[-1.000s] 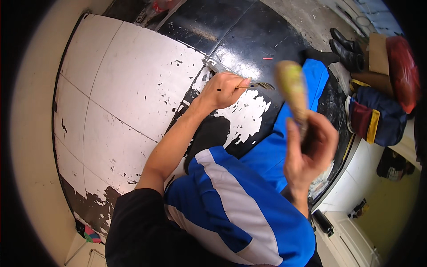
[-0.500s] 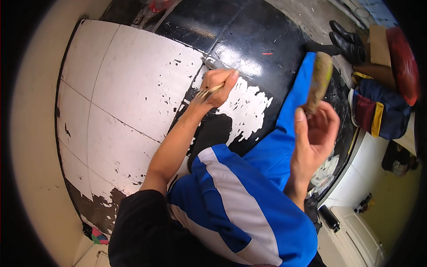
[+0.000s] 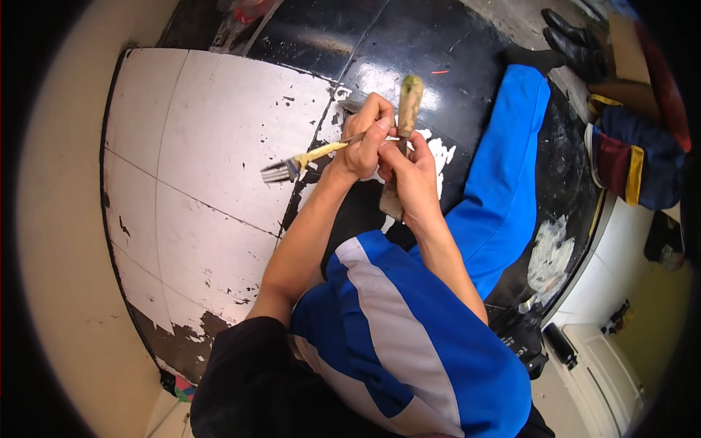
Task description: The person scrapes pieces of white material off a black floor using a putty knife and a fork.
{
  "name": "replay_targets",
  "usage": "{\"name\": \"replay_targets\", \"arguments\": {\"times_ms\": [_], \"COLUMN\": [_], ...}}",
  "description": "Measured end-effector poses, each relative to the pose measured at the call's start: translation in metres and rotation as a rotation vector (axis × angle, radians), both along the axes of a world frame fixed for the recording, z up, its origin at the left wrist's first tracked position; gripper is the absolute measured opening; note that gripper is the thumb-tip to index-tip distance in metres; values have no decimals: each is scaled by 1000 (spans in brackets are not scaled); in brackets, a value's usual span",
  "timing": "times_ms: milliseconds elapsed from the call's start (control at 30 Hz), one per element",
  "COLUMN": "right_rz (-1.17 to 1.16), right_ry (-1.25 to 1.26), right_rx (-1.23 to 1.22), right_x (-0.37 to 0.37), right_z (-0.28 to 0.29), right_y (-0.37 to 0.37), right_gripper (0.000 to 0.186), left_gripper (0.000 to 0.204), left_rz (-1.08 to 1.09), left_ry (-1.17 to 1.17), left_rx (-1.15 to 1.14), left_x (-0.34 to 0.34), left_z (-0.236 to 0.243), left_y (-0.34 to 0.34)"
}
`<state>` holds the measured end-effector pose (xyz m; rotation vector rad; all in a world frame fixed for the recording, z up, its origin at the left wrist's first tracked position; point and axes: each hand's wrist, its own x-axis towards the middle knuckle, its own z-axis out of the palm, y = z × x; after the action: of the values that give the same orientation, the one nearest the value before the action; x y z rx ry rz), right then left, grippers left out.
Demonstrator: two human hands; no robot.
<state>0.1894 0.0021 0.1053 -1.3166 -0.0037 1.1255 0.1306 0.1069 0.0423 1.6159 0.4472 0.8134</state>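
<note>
My left hand [image 3: 363, 142] is closed around the handle of a metal fork [image 3: 277, 173]. The fork's tines point left, and something yellowish covers part of its neck [image 3: 320, 152]. Close against it, my right hand [image 3: 415, 175] pinches a scraper by its blade. The scraper's worn wooden handle [image 3: 411, 106] points away from me, while its stained flat blade [image 3: 391, 201] hangs toward my lap. A grey flat piece [image 3: 352, 104] shows just beyond my left fingers; I cannot tell whether that hand holds it. Under both hands lies dark tile with patchy white coating.
White-coated tiles [image 3: 212, 131] spread to the left, flaked at their edges. Glossy black tiles [image 3: 409, 44] lie ahead. My blue-trousered leg [image 3: 511, 168] stretches out on the right. Black shoes [image 3: 577, 44], a cardboard box [image 3: 629, 51] and dark clothing [image 3: 642, 164] sit at the far right.
My right hand has moved left with the scraper and now meets my left hand. The fork has swung so its tines stick out to the left.
</note>
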Motion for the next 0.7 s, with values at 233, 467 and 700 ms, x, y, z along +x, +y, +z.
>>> {"name": "replay_targets", "arguments": {"times_ms": [233, 467, 700], "right_rz": [-18, 68, 59], "right_ry": [-31, -34, -43], "right_rx": [-65, -45, -39], "right_x": [-6, -7, -9], "right_z": [-9, -24, -23], "right_y": [13, 10, 11], "right_gripper": [32, 32, 31], "left_gripper": [26, 36, 26], "left_rz": [-6, 208, 352], "left_ry": [-139, -191, 337], "left_rx": [-298, -486, -821], "left_x": [-7, -15, -95], "left_z": [-11, -2, -42], "left_y": [-5, -13, 9]}}
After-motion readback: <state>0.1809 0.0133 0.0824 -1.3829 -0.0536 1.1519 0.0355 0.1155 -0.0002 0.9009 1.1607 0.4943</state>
